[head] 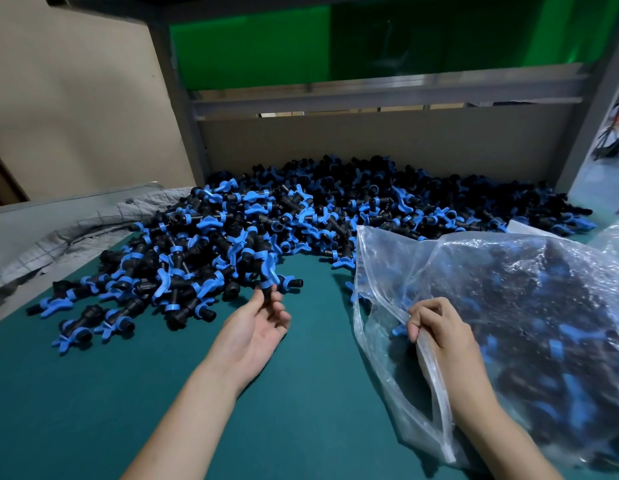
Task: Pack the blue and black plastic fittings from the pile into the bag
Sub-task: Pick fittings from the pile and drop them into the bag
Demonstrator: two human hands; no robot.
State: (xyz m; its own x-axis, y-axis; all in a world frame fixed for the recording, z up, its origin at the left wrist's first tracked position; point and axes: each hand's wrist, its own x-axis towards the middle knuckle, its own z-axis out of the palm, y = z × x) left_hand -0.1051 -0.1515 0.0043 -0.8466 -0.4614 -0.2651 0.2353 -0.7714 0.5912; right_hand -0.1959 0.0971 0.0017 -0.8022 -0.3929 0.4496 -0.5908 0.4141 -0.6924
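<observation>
The pile (301, 220) of blue and black plastic fittings lies heaped across the far half of the green surface (93, 393), its loose fringe spreading toward the near left. The pieces look small, rigid and light; judged from their shape, the black barrel is the surest place to grip, since the blue winged collars would snag on neighbours.

At the near edge of the pile, the left hand (256, 327) is palm-up, its fingers (271, 299) pinched on the black stem of one fitting (270, 282), which rests against the others around it.

Right of the pile, touching its edge, lies the clear plastic bag (509, 306), already well filled with fittings of the same kind. The film is soft and limp and probably slippery; the mouth would likely collapse unless held. The right hand (439, 330) has its fingers curled shut on the bag's rim, holding the opening toward the pile.
</observation>
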